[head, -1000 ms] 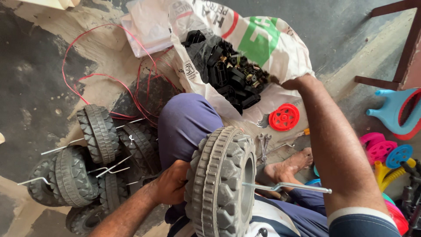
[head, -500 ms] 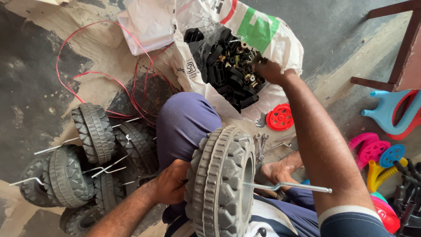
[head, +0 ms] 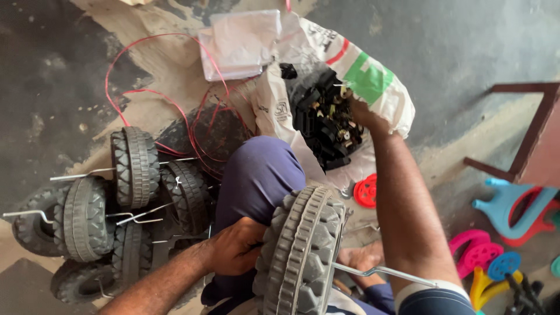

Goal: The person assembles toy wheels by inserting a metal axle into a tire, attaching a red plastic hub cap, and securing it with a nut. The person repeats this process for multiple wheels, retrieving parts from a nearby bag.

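One grey wheel [head: 300, 251] in hand, roughly seven black wheels [head: 135, 166] piled alongside, one red hub [head: 367, 191].

left hand [head: 236, 248] curled gripping, right hand [head: 364, 114] reaching forward

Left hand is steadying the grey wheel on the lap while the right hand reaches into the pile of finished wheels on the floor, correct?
Not quite. In the head view the left hand does steady the grey wheel, but the right hand reaches into the white sack of small black parts, not the pile of wheels.
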